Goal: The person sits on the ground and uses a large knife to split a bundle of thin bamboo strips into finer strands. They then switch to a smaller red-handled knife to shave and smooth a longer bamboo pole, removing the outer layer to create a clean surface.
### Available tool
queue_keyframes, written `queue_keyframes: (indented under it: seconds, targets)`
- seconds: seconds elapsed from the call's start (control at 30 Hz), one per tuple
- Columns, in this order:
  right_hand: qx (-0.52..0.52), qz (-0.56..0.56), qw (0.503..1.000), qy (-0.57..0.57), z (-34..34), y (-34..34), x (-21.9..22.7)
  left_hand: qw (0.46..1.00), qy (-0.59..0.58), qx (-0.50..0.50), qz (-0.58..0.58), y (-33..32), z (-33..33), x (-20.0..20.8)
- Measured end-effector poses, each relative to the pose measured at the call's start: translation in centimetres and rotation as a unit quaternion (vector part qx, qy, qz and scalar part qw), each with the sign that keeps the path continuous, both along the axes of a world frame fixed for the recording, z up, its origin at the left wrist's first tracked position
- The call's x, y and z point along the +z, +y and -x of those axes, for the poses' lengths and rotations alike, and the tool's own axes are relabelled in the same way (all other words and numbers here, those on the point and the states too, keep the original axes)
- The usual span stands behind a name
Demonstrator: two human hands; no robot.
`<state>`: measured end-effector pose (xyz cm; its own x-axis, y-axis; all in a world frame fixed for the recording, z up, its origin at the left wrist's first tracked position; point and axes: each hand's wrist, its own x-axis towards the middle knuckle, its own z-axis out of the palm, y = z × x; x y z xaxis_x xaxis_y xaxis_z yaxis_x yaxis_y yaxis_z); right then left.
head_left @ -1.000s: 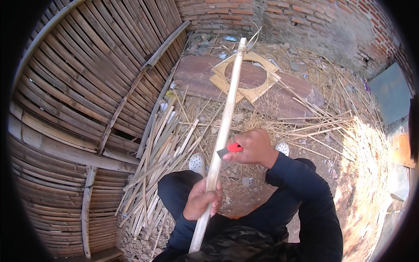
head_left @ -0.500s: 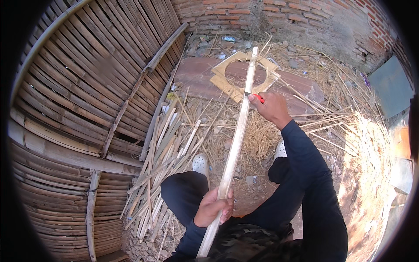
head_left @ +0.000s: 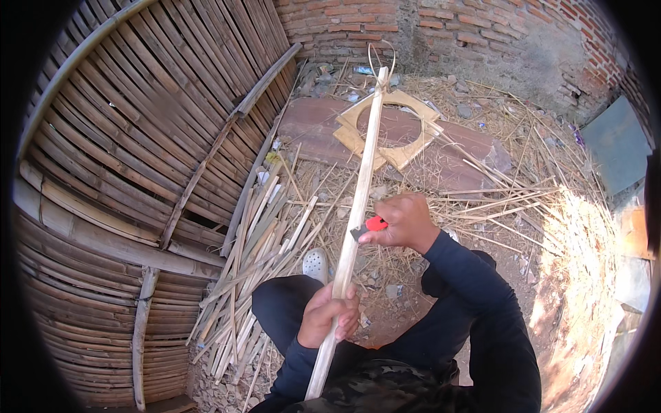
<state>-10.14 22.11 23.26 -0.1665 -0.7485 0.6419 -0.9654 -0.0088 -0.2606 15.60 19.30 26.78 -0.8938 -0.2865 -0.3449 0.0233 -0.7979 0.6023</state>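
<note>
A long pale wooden strip [head_left: 364,162] slants from my lap up toward the far wall, with thin curled shavings [head_left: 383,56] at its far tip. My left hand [head_left: 328,316] is wrapped round its lower part. In my right hand [head_left: 406,224] is a red-handled utility knife [head_left: 376,224], fingers closed on the handle. Its dark blade lies against the strip about midway along, above my left hand. Beyond, the strip passes over a flat wooden board with a large round hole [head_left: 350,140], which lies on a reddish-brown sheet [head_left: 303,122].
Cut sticks [head_left: 242,275] are heaped at the left beside a bamboo-slat wall [head_left: 138,103]. Straw and shavings [head_left: 406,180] cover the ground ahead. More thin sticks [head_left: 506,210] lie to the right. A brick wall [head_left: 475,41] closes the far side, and a grey-green panel [head_left: 617,144] leans at the right.
My right hand has drawn the knife down the strip toward me. The strip's far end has swung a little left, and a curl now stands at its tip. My left hand still grips it.
</note>
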Motion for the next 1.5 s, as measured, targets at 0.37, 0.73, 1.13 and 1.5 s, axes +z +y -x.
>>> queue_keyframes:
  seconds: [0.37,0.73,1.13,1.5]
  targets:
    - [0.072,-0.058,0.995,-0.04,-2.5,1.2,-0.1,0.998,-0.011,-0.01,0.058,0.2,-1.0,-0.5]
    - [-0.108,-0.04,0.993,0.001,6.8,-3.1,-1.0,0.998,-0.026,-0.018,0.047,0.7,-1.8,0.0]
    - [-0.25,-0.091,0.959,-0.097,16.5,-1.6,-3.9,0.99,-0.041,-0.118,0.061,2.3,-3.4,-2.4]
    - [0.055,-0.014,0.996,-0.072,1.9,0.1,0.3,0.995,-0.011,-0.034,0.092,-0.8,-0.6,-1.2]
